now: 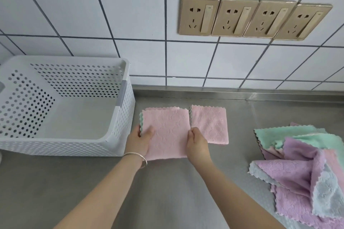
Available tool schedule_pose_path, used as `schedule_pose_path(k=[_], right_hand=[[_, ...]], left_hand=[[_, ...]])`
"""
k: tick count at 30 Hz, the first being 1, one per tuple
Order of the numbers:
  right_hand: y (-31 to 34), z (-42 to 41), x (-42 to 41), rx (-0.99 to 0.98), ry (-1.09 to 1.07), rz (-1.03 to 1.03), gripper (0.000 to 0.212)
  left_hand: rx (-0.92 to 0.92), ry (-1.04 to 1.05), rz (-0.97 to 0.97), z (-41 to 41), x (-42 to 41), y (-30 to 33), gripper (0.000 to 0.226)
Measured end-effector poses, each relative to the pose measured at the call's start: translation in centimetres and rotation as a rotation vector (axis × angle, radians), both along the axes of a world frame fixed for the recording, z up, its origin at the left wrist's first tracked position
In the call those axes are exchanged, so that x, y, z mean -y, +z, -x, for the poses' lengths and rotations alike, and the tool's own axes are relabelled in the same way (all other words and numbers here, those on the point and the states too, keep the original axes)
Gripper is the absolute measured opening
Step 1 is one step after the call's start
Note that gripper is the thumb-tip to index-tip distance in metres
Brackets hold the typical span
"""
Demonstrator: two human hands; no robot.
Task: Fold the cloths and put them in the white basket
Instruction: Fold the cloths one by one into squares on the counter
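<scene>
The folded pink cloth (167, 134) lies flat on the bench (167, 191), roughly square, its slightly longer axis running away from the person toward the wall; its scalloped edge shows along the far side, and a mint underlayer peeks out at the left edge; the pile is soft, fleecy, with an embossed pattern. The left hand (140, 140) grips its left edge, thumb on top and fingers (136, 130) curled under; the right hand (197, 142) pinches the right edge, fingers curled round it. Just beside it on the right, edges almost touching, lies a second folded pink cloth (210, 123), smaller, its long axis also pointing at the wall. Left of both stands the white basket (122, 117), rigid perforated plastic, rectangular with rounded corners. Well to the right is a loose pile of unfolded cloths (301, 165), mint, lilac, pale blue, crumpled and overlapping. The bench is brushed steel; a thin metal bangle (138, 156) circles the left wrist; four gold sockets (253, 17) sit on the white-tiled wall.
</scene>
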State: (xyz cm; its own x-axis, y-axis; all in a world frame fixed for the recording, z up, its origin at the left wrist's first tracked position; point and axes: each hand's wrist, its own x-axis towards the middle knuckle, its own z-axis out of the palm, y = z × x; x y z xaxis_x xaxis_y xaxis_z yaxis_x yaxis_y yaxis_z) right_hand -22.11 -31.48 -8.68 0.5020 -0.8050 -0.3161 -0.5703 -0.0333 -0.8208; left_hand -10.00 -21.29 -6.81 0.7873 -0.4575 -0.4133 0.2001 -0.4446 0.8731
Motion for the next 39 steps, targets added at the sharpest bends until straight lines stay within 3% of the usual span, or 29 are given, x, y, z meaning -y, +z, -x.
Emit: schedule_pose_path(k=[5, 11, 15, 17, 19, 21, 23, 28, 30, 32, 34, 36, 39], right_hand=[[-1.9, -3.2, 2.2, -0.216, 0.041, 0.12, 0.025], [-3.7, -5.6, 3.7, -0.354, 0.077, 0.102, 0.033], [-4.3, -6.4, 4.2, -0.44, 0.071, 0.147, 0.026], [-4.1, -6.5, 3.5, -0.415, 0.039, 0.259, 0.022], [-5.0, -6.3, 2.9, -0.387, 0.143, 0.533, 0.042], [-6.2, -5.9, 2.5, -0.428, 0.329, 0.672, 0.058], [-7.6, -5.4, 1.9, -0.44, 0.472, 0.685, 0.06], [-7.7, -5.6, 2.7, -0.551, 0.666, 0.497, 0.061], [-6.5, -5.9, 3.5, -0.578, 0.705, 0.472, 0.056], [-5.3, -5.9, 3.7, -0.528, 0.682, 0.507, 0.06], [-3.9, -4.3, 3.9, -0.347, 0.492, 0.585, 0.054], [-3.3, -0.9, 4.2, -0.161, 0.258, 0.642, 0.043], [-3.1, 5.9, 4.7, -0.154, 0.039, 0.685, 0.041]], left_hand=[[0.129, 0.046, -0.028, -2.5, 2.7, -2.5, 0.022], [0.122, 0.073, -0.122, -4.4, 4.7, -5.0, 0.051], [0.213, 0.021, -0.17, -5.7, 5.3, -5.9, 0.057], [0.383, -0.067, -0.3, -5.6, 5.1, -6.1, 0.06], [0.678, -0.265, -0.502, -5.0, 4.6, -6.6, 0.061], [0.877, -0.525, -0.613, -4.1, 4.2, -7.3, 0.056], [0.895, -0.67, -0.688, -3.5, 3.6, -8.4, 0.058], [0.786, -0.776, -0.855, -3.9, 3.4, -9.2, 0.072], [0.75, -0.81, -0.869, -4.2, 3.4, -8.8, 0.063], [0.753, -0.81, -0.928, -4.4, 3.6, -7.2, 0.062], [0.797, -0.77, -0.919, -3.6, 4.5, -5.5, 0.067], [0.876, -0.741, -0.798, -1.3, 5.8, -4.0, 0.071], [1.032, -0.757, -0.585, 2.9, 7.7, -3.2, 0.066]])
